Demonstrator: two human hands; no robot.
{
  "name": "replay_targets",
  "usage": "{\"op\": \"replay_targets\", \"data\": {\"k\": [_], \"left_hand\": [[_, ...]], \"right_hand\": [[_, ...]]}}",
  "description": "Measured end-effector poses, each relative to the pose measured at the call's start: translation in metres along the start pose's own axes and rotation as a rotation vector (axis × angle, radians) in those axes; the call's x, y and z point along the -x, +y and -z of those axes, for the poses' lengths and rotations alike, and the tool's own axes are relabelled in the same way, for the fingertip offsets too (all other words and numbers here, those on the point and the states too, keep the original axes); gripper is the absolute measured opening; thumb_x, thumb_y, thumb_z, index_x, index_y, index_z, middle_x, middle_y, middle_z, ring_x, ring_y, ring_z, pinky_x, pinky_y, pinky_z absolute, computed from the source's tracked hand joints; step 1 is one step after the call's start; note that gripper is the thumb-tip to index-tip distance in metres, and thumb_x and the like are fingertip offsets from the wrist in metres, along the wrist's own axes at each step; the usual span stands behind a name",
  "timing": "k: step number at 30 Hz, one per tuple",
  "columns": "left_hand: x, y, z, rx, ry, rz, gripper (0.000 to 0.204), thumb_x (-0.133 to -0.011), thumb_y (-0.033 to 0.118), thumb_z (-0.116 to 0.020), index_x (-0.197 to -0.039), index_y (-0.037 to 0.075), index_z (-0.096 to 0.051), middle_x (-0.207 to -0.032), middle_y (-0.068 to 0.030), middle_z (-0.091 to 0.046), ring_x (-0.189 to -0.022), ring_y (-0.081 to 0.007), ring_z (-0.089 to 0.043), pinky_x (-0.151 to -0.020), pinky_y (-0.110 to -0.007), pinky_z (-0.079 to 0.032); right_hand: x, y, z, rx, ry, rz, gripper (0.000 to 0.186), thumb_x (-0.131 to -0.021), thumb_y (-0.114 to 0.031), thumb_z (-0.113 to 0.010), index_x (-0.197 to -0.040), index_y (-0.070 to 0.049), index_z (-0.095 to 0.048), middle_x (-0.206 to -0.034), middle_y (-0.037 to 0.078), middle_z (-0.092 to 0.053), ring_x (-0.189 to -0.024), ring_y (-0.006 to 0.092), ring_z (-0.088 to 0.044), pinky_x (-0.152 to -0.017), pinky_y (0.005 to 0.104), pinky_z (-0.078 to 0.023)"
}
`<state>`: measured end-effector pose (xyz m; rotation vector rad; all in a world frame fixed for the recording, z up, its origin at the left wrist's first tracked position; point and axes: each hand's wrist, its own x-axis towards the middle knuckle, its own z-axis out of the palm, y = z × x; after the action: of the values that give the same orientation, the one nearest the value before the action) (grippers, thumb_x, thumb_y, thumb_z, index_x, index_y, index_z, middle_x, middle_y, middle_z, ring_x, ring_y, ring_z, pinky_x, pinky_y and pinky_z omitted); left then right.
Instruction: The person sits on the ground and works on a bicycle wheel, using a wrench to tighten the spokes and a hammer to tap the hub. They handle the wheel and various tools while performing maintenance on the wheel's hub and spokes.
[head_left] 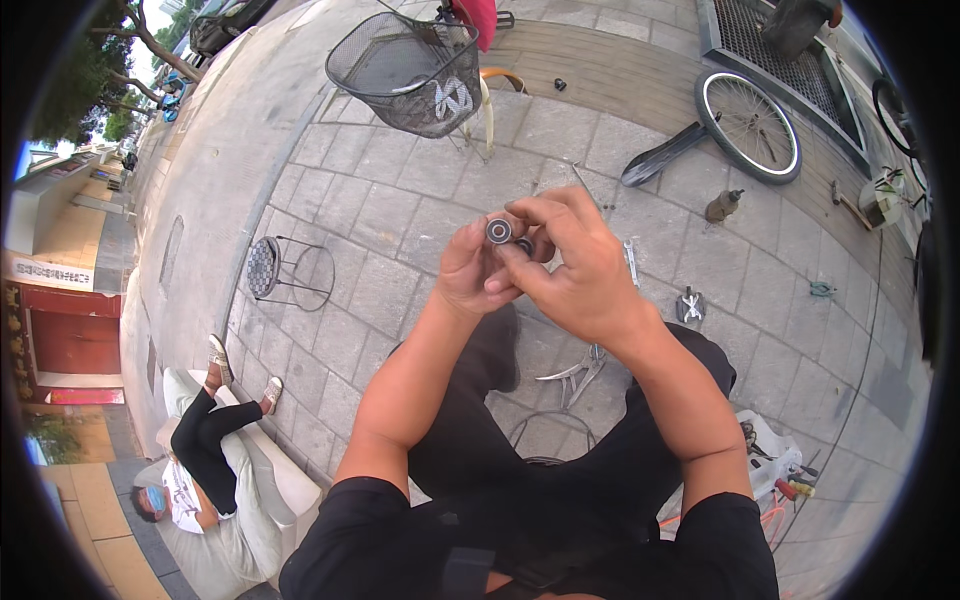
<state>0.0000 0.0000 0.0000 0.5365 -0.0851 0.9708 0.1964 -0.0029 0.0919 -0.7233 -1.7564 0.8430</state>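
- Cradling a small round metal bearing [499, 231] near the centre of the frame, a person's left hand [473, 268] is clamped on it, thumb to one side and fingers behind.
- The right hand [578, 262] curls in from the other side, thumb and fingers bunched beside a second small dark round part [525, 245]; whether its grip is clamped or merely touching cannot be told.
- Both bare forearms rise from the lower edge, above dark trousers and paving stones [365, 225].
- Just below the hands, a silver hand tool [573, 378] lies between the knees; a wrench [631, 262] and a pedal [690, 306] sit right of centre.
- At upper right, a spoked wheel [756, 129] lies by a black mudguard [662, 156], with a brown bottle [724, 206] below them and a hammer [850, 206] farther right.
- A black mesh basket [385, 95] hangs at upper centre; a stool [262, 268] stands left of the hands.
- At lower left, a second person [212, 428] in a blue mask reclines on a pale couch [290, 470], while a white bag [768, 445] and tools crowd the lower right.
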Motion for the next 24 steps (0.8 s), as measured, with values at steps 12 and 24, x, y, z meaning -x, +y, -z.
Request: {"op": "replay_targets", "data": {"k": [12, 24], "left_hand": [[-0.008, -0.01, -0.013, 0.143, 0.079, -0.076, 0.061, -0.108, 0.053, -0.053, -0.141, 0.002, -0.061, -0.131, -0.0182, -0.071, -0.063, -0.0091, -0.064, -0.047, -0.026, -0.052], [-0.015, -0.014, -0.013, 0.109, 0.23, -0.131, 0.055, -0.112, 0.051, -0.047, -0.131, 0.004, -0.067, -0.11, -0.0136, -0.074, -0.06, -0.0074, -0.06, -0.046, -0.024, -0.048]], "right_hand": [[-0.002, 0.008, 0.006, 0.142, 0.012, 0.102, 0.028, -0.09, -0.017, -0.085, -0.108, -0.002, -0.071, -0.096, 0.01, -0.067, -0.072, 0.026, -0.07, -0.06, 0.0365, -0.058], [-0.003, 0.018, 0.003, 0.025, 0.027, -0.045, 0.025, -0.093, -0.018, -0.082, -0.11, -0.001, -0.074, -0.097, 0.013, -0.072, -0.078, 0.0259, -0.074, -0.068, 0.0342, -0.06]]}}
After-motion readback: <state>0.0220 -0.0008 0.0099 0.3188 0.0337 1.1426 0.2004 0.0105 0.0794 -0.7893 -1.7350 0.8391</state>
